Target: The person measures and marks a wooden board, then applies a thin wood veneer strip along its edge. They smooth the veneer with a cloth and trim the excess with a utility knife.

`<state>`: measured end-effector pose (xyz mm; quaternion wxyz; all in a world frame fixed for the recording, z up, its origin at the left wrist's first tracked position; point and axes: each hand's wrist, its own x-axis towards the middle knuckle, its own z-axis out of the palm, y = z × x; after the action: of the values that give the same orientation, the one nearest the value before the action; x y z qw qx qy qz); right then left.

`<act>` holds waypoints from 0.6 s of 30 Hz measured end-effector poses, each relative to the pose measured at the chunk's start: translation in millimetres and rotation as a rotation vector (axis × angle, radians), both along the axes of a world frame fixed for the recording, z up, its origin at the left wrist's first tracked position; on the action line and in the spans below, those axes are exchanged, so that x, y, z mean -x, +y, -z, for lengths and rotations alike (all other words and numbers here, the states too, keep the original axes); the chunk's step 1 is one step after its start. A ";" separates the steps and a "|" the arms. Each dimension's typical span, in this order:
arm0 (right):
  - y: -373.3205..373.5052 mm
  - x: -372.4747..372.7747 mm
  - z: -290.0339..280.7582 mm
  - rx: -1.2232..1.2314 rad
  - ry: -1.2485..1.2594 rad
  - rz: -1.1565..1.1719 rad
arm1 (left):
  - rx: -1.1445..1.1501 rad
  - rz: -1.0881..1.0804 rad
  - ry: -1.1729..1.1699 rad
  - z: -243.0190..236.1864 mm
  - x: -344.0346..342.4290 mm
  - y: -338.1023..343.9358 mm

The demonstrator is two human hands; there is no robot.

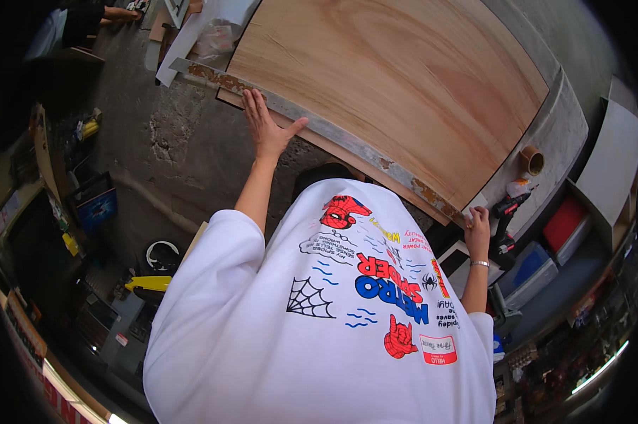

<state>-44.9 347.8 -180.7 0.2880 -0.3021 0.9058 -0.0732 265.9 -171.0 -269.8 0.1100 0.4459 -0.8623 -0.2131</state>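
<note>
A large sheet of plywood with wavy grain lies in front of me. Along its near edge runs a long, worn metal straightedge with brown stains, slanting from upper left to lower right. My left hand is spread out, its fingertips on the straightedge near the left end and its thumb stretched to the right. At the straightedge's right end, beside the board's corner, my right hand is closed with bent fingers around that end. The fingertips there are small and partly hidden.
On the grey table, right of the plywood, stands a tape roll. A cordless drill lies near my right hand. Clear plastic bags lie at the far left. Another person's arm shows at upper left. Shelves with bins stand right.
</note>
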 end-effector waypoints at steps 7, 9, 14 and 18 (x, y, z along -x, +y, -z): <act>-135.5 21.3 -23.9 0.272 -0.115 0.070 | -0.123 -0.130 -0.222 -18.4 12.7 -0.2; -199.0 1.5 -1.6 0.443 -0.470 0.265 | -0.175 -0.161 -0.282 -24.9 17.3 -0.4; -353.1 -62.1 43.1 0.749 -0.329 -0.330 | -0.247 -0.209 -0.423 -43.2 26.0 4.6; -459.3 -104.7 66.0 0.891 -0.255 -0.529 | -0.232 -0.236 -0.391 -48.5 28.6 6.8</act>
<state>59.7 -111.5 -246.7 0.2480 -0.6020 0.6376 -0.4118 237.3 -164.2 -221.3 -0.0865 0.5858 -0.7790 -0.2061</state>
